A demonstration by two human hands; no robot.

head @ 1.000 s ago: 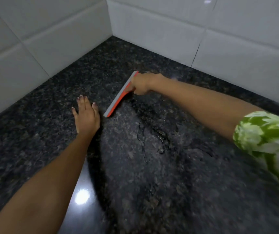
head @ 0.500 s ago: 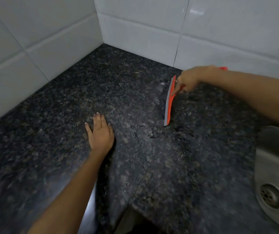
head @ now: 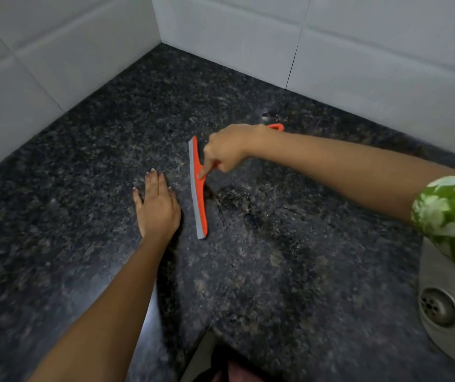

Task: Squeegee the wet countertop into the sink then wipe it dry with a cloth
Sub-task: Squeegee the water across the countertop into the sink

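Observation:
An orange squeegee (head: 199,201) with a grey rubber blade stands on the dark speckled granite countertop (head: 83,188), its blade running near to far. My right hand (head: 229,148) grips its handle, with the index finger stretched down onto the orange head. My left hand (head: 156,208) rests flat on the counter just left of the blade, fingers straight. A wet patch with water streaks (head: 237,202) lies right of the blade. The steel sink (head: 441,312) with its drain sits at the lower right. No cloth is in view.
White tiled walls (head: 248,37) meet in a corner at the far side of the counter. The counter's front edge (head: 198,340) runs along the bottom, near my body. My green and white sleeve (head: 452,216) hangs over the sink rim.
The squeegee has moved back left across the counter, from near the back wall to close beside my left hand. My left hand has stayed flat in place.

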